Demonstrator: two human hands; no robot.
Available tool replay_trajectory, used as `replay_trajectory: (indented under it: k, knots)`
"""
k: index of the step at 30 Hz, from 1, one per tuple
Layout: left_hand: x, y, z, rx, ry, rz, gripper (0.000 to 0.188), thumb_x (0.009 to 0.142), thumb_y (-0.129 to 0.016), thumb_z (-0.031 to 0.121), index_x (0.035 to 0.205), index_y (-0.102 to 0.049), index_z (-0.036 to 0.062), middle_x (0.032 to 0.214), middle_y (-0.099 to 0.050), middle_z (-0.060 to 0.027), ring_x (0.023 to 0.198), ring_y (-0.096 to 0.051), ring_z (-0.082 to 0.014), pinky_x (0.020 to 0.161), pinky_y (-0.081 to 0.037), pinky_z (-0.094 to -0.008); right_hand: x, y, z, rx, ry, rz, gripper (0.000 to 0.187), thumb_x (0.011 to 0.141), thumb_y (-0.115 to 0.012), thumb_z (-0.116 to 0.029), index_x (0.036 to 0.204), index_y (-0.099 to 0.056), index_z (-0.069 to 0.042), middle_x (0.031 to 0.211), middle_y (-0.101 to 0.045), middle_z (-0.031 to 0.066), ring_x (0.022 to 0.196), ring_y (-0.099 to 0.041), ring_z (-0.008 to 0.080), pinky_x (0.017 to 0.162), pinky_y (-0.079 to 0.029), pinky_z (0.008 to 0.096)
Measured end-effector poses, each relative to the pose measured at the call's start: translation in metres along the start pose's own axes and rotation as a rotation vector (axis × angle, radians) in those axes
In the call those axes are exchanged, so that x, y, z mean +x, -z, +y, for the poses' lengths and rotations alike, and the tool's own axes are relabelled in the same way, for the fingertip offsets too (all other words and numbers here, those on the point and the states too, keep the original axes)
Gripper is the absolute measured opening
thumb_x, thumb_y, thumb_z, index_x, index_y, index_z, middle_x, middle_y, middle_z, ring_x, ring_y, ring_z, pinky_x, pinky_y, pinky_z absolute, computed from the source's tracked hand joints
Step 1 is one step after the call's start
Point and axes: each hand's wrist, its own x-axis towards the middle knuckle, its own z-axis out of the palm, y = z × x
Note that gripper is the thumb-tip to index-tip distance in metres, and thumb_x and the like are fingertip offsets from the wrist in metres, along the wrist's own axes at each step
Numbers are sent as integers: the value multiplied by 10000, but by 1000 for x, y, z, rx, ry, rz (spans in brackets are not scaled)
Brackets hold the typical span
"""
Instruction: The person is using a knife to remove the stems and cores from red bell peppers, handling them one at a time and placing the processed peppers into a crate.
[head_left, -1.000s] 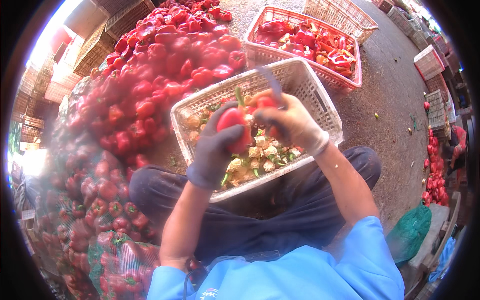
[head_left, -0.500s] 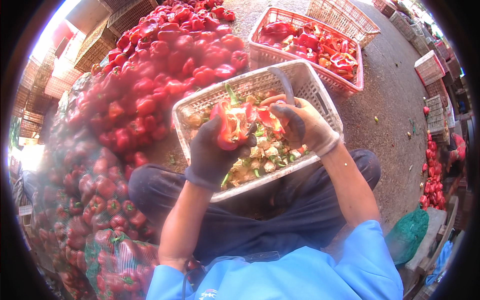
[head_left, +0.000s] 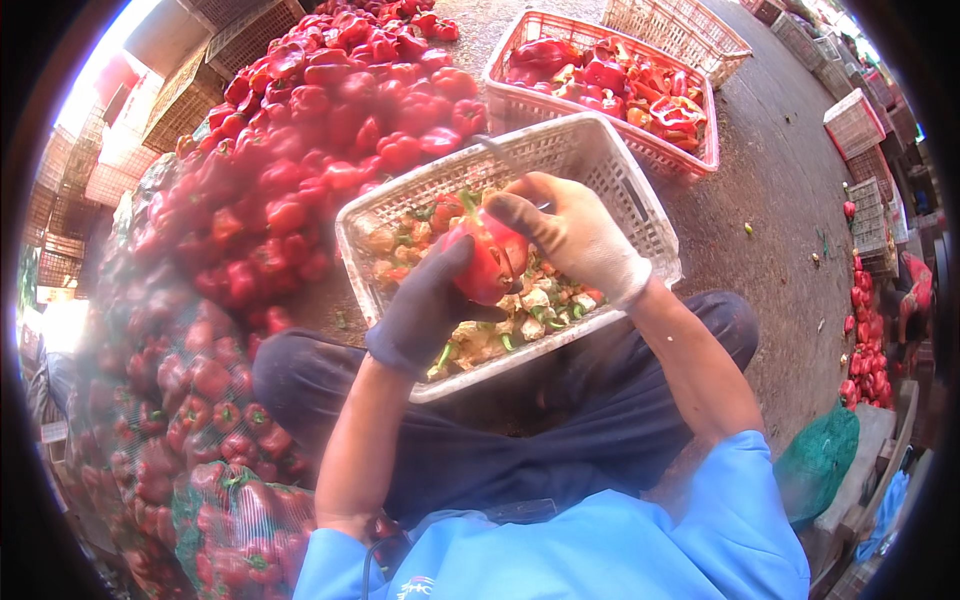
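My left hand (head_left: pixel 425 295), in a dark glove, is closed round a red bell pepper (head_left: pixel 488 272) with a green stem and a dark slit in its side. My right hand (head_left: pixel 572 228), in a pale glove with a dark thumb, bends over the pepper's top. It grips a curved knife (head_left: pixel 488 146), whose grey blade is blurred and partly hidden behind the fingers. Both hands are above a whitish plastic crate (head_left: pixel 630 190) between my legs. Pale pepper cores (head_left: pixel 540 300) with green stems lie in it.
A large heap of red peppers (head_left: pixel 290 180) rises at the left, beside net sacks of peppers (head_left: pixel 240 520). Beyond my crate stands a red-and-white crate of cut peppers (head_left: pixel 620 90), with another pale crate (head_left: pixel 680 40) behind. A green net sack (head_left: pixel 820 460) lies at the right.
The pepper in my left hand showed its opened inside; now its outer red skin faces up. My right hand has turned and moved up and left, with the blade swinging left.
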Motion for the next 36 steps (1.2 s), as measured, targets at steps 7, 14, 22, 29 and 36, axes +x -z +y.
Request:
replay_trajectory:
  k: [7, 14, 22, 29, 36]
  knots:
    - [8, 0, -16, -123, -85, 75, 701, 1091, -647, 576, 1532, -562, 37, 1299, -725, -130, 1148, -748, -248, 932, -640, -387, 8, -19, 8, 276, -56, -101, 344, 1099, -743, -306, 1291, -782, -22, 844, -691, -37, 661, -558, 19, 586, -454, 229]
    - [11, 7, -13, -179, -370, 70, 680, 1053, -707, 475, 1493, -568, -23, 1350, -684, -177, 1259, -701, -303, 1095, -585, -444, -17, -14, 12, 382, -434, -8, 477, 1071, -759, -552, 1303, -695, -140, 685, -597, -49, 468, -505, 27, 384, -356, 214]
    - [4, -6, -5, 158, -479, 81, 771, 1037, -649, 221, 1704, -336, -6, 1528, -609, -170, 1334, -675, -264, 1126, -584, -413, -30, -30, 22, 738, -321, -124, 759, 967, -879, -539, 1518, -578, -114, 878, -684, 10, 525, -557, 36, 407, -395, 220]
    - [-5, 1, 5, 148, -316, 71, 685, 1018, -671, 131, 1646, -453, -33, 1430, -712, -137, 1285, -714, -248, 1035, -644, -401, -37, -21, 0, 678, -167, -87, 678, 948, -910, -189, 1514, -567, -38, 1203, -775, 104, 1027, -739, 133, 885, -605, 293]
    - [-5, 0, 5, 342, -378, 107, 772, 937, -843, 74, 1629, -508, 11, 1420, -723, -110, 1306, -698, -212, 1075, -594, -369, -40, -12, 14, 630, -138, -119, 665, 962, -883, -132, 1551, -592, -33, 1233, -778, 104, 1027, -734, 116, 911, -606, 295]
